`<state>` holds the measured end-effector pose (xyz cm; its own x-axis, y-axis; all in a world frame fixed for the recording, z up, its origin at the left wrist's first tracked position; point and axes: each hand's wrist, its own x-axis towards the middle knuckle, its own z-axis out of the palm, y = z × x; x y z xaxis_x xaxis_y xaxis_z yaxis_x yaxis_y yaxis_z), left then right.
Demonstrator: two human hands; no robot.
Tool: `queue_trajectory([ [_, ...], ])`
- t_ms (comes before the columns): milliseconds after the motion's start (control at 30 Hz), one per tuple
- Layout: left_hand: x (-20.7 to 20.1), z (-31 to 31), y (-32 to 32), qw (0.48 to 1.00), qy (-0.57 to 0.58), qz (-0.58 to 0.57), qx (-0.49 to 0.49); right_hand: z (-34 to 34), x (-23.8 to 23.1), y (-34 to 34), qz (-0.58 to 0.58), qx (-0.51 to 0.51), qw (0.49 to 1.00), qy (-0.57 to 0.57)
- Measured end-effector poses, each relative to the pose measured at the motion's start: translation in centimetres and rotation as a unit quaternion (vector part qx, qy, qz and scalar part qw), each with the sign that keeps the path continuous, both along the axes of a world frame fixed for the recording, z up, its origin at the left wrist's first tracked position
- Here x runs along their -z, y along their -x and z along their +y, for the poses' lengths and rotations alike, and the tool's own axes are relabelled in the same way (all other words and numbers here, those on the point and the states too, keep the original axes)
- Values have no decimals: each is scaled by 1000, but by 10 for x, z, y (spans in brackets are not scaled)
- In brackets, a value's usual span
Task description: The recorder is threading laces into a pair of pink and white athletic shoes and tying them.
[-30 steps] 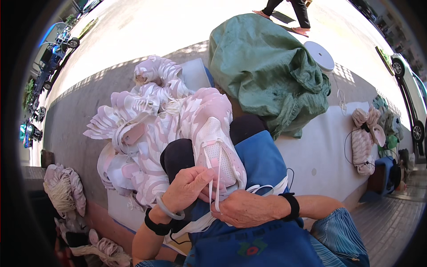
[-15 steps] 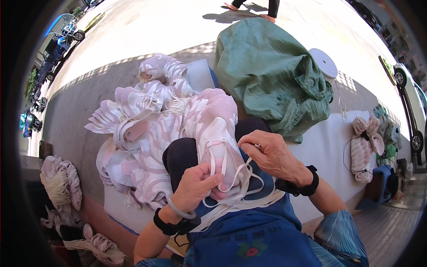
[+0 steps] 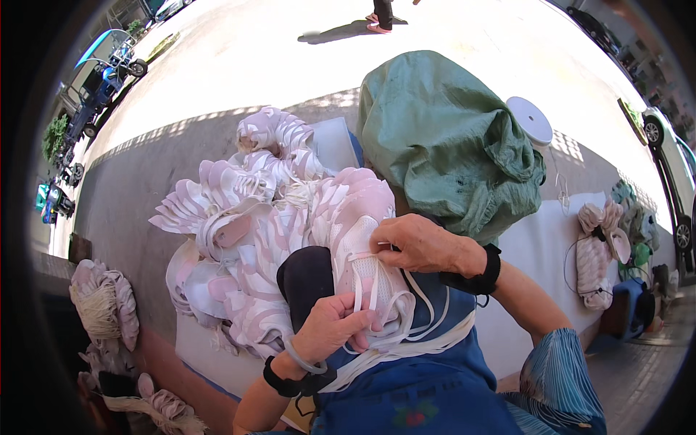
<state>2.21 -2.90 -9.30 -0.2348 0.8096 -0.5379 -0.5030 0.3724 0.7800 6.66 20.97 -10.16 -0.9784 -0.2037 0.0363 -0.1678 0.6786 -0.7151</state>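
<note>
A white and pink shoe upper point(image 3: 349, 238) lies across my knees, at the end of a stacked row of similar uppers point(image 3: 351, 190). My left hand point(image 3: 335, 325) is closed on the upper's near opening, thumb and fingers pinching its edge beside a loop of white shoelace point(image 3: 428, 326). My right hand point(image 3: 428, 245) is bent over the upper's far eyelets. Its fingertips press together there, and I cannot make out what is between them. A bundle of loose white laces point(image 3: 406, 351) rests on my blue apron point(image 3: 377, 388).
Piled uppers point(image 3: 239, 239) lie to the left on a white sheet point(image 3: 518, 290). Beyond my knees bulges a green sack point(image 3: 442, 130), with a white round lid-like disc point(image 3: 530, 120) beside it. Tied bundles of uppers point(image 3: 594, 264) stand at right. A person's legs point(image 3: 382, 14) show far ahead.
My right hand has moved left from beside the upper onto its eyelets. The lace now hangs in a longer loop to the right. The distant person has stepped left.
</note>
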Motion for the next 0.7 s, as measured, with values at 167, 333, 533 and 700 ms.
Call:
queue_trajectory([
  [167,5,-3,0,999,29,-5,22,0,1,13,-46,-67,991,-104],
  [333,8,-3,-1,999,21,-25,-8,-12,0,1,117,-61,962,-237],
  [533,2,-27,16,995,-44,-69,-61,-14,18,-22,114,-52,972,-200],
  [700,-7,-30,14,998,-40,-37,-15,-24,22,-31,45,22,990,-130],
])
